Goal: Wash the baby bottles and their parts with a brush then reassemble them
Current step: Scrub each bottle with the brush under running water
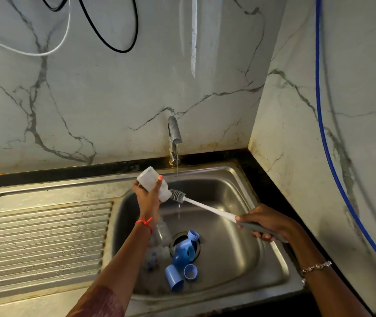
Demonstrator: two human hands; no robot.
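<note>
Left hand [147, 195] grips bottle [152, 184]; right hand [266, 225] holds brush [207, 208] at its mouth

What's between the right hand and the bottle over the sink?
The brush: its white shaft runs from the right hand to grey bristles at the mouth of the bottle, in the head view.

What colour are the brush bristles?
Grey bristles on a white shaft; clearest in the head view.

No text, label, brand, number or sign can be read; nothing legible is noted on any surface.
</note>
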